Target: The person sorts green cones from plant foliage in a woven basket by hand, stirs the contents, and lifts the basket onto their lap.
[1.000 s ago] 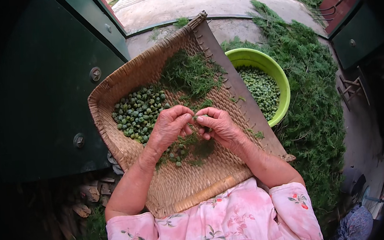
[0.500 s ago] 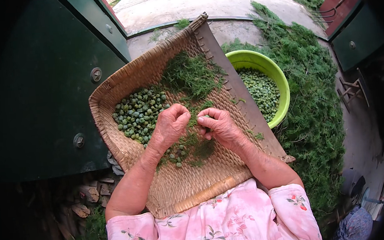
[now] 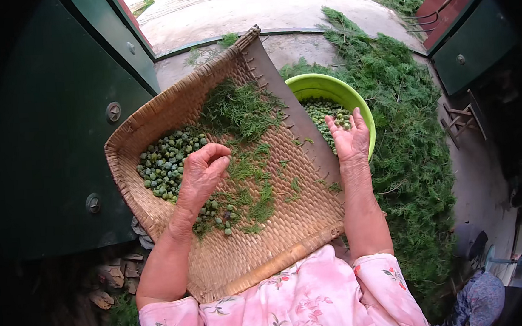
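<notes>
No text, label, brand, number or sign could be read, from twelve o'clock right round the view.

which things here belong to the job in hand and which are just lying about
In use: tan woven tray; round green cones; feathery green sprigs; round lime-green tub.

Apparently just lying about: split brown firewood; brown wooden frame.

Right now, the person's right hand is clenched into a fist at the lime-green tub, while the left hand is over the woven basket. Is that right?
Not quite: the head view shows the right hand open, fingers spread, at the lime-green tub, while the left hand is over the woven basket.
</notes>
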`<state>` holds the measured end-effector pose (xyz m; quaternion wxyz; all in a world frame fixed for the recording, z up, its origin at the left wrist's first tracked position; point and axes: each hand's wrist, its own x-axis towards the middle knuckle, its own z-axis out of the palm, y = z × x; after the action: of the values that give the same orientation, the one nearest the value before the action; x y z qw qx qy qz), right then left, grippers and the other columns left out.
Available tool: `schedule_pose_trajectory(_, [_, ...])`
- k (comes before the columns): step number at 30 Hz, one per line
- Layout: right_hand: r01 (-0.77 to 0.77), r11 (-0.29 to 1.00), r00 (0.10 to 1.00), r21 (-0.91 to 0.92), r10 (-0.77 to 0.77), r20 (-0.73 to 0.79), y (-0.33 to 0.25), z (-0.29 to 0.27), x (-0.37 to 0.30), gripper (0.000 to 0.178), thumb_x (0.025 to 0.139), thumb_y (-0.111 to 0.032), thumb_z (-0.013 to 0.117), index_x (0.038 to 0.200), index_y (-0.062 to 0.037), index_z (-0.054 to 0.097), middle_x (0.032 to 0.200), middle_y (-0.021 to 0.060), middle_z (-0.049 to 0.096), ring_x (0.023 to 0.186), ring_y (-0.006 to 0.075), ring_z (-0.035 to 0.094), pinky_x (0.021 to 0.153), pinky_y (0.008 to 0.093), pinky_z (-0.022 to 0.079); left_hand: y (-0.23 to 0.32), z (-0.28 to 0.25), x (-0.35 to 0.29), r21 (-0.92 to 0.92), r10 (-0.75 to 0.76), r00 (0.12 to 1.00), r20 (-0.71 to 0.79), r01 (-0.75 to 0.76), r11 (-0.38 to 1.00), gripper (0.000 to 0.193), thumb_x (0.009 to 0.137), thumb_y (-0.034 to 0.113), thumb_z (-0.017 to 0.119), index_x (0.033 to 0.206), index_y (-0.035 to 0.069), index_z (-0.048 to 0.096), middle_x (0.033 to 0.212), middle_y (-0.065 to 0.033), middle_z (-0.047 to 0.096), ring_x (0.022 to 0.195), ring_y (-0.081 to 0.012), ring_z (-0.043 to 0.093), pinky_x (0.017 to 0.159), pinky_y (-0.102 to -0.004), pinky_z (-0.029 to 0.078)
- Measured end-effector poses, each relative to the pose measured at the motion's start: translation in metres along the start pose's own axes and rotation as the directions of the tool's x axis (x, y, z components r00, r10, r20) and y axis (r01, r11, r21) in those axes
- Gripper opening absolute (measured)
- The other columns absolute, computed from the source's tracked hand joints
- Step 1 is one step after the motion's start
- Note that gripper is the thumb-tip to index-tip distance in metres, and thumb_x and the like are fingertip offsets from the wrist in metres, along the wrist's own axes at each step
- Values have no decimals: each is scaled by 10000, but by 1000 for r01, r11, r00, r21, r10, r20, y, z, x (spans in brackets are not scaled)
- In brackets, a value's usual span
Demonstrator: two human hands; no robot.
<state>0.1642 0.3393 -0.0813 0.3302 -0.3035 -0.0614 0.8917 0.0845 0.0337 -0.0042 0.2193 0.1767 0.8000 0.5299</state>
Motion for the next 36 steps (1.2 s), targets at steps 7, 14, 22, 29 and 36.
schedule_pose_trajectory(7, [34,996,985,-87,-18,172,-14,-13,10,868,868,-246,653,1465,-54,52,1499,207,-151,1407,383,-6,1108,563,204,-1,-7,5,18,13,1000,-28,-13,1000,99,869,53,577,940,-5,614,760,-2,599,611,-55,540,562,-207,460])
schedule_pose_trajectory(14, [201,768,936,-608,34,351,30,13,-43,268,900,-95,595,1142,6,541,923,89,629,776,157,636,661,263,538,5,-21,8,-11,-13,996,-89,12,1000,125,866,102,604,960,25,633,777,11,621,605,-44,556,548,-186,437])
schedule_pose_trajectory(22, [851,135,313,-507,645,697,103,-1,-118,175,796,-49,657,969,-67,638,895,82,598,828,237,609,679,322,497,4,-29,13,-37,-42,988,-148,37,999,122,861,113,614,958,45,638,767,24,620,594,-34,559,506,-176,417])
schedule_pose_trajectory(29, [983,28,93,-180,769,632,136,-13,-134,263,703,-2,601,951,-84,629,864,90,536,860,285,567,703,385,479,2,-29,12,-64,-9,990,-138,0,998,130,854,104,618,956,26,639,777,16,618,589,-43,556,521,-183,435])
schedule_pose_trajectory(36, [983,-85,166,-161,783,600,140,-22,-128,286,699,1,612,971,-88,599,884,97,541,868,292,562,702,396,475,5,-31,12,-28,4,990,-138,-8,1000,135,846,98,618,953,19,642,768,8,618,587,-50,553,529,-195,442])
